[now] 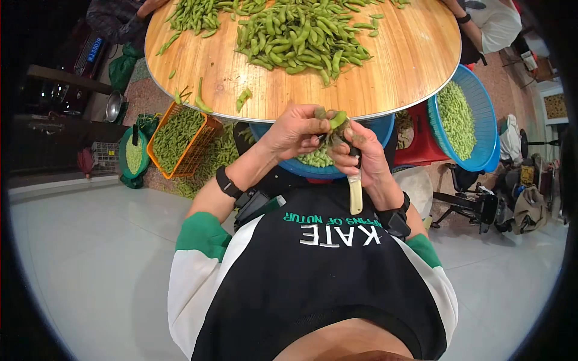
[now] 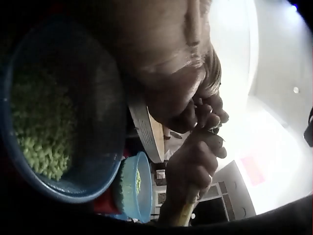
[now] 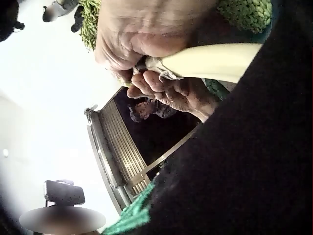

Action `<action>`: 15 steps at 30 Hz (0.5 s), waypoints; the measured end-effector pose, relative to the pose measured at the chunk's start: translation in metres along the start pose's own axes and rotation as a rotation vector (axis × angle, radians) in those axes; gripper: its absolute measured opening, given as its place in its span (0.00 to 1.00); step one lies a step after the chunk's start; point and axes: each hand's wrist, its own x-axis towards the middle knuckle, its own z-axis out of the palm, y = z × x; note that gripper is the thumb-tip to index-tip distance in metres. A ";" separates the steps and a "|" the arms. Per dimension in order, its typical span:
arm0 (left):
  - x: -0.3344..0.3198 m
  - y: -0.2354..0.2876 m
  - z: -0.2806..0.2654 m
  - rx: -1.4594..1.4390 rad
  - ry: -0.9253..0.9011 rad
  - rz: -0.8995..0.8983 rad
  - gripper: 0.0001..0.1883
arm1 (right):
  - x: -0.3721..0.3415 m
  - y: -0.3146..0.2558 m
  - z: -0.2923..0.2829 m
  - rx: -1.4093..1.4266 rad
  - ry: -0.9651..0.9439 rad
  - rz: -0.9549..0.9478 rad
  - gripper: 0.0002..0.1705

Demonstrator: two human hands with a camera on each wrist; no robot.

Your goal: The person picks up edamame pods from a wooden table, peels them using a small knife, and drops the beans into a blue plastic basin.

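Over the table's near edge, my two hands meet at a green soybean pod [image 1: 338, 119]. My left hand [image 1: 299, 131] pinches the pod between thumb and fingers. My right hand [image 1: 368, 153] grips a knife whose cream handle [image 1: 357, 195] points back toward my body; the fingers hide most of its front part. In the right wrist view the handle [image 3: 215, 61] sticks out beside the palm. Below the hands sits a blue basin [image 1: 388, 129] holding shelled beans [image 1: 316, 158], seen also as beans [image 2: 46, 147] in the left wrist view.
A pile of pods [image 1: 295, 39] lies on the round wooden table [image 1: 409, 72]. An orange basket [image 1: 198, 141] of pods stands at left, near a green basin [image 1: 143, 159]. At right is a blue basket [image 1: 481, 114] of shelled beans. Other people sit across, one with a white sleeve [image 1: 500, 27].
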 end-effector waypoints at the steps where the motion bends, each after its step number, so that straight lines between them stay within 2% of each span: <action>1: 0.001 0.001 0.002 0.078 0.053 -0.017 0.06 | 0.000 0.001 -0.005 0.049 0.068 -0.011 0.14; 2: 0.001 0.001 0.006 0.076 0.052 -0.019 0.06 | 0.000 0.001 -0.009 0.099 0.138 -0.021 0.14; 4: 0.000 0.005 0.016 1.371 0.180 0.876 0.07 | 0.002 0.001 -0.010 0.114 0.140 -0.011 0.14; 5: -0.002 0.005 0.016 1.525 0.178 0.969 0.08 | 0.003 0.001 -0.010 0.138 0.114 -0.002 0.15; 6: -0.005 0.005 0.017 1.524 0.183 0.962 0.08 | 0.001 0.003 -0.009 0.165 0.091 0.009 0.15; 8: -0.009 0.008 0.019 1.742 0.159 0.975 0.10 | 0.002 0.005 -0.007 0.199 0.078 0.024 0.16; 10: -0.007 0.006 0.016 1.644 0.165 0.976 0.10 | 0.004 0.004 -0.006 0.223 0.056 0.037 0.18; 12: -0.007 0.003 0.016 1.549 0.169 0.971 0.09 | 0.004 0.008 -0.006 0.109 0.083 -0.015 0.22; 14: -0.008 -0.004 0.020 0.879 0.273 0.543 0.07 | 0.004 0.009 -0.011 0.102 0.104 -0.032 0.25; 15: -0.009 -0.004 0.022 0.879 0.272 0.545 0.07 | 0.003 0.007 -0.008 0.056 0.104 -0.053 0.23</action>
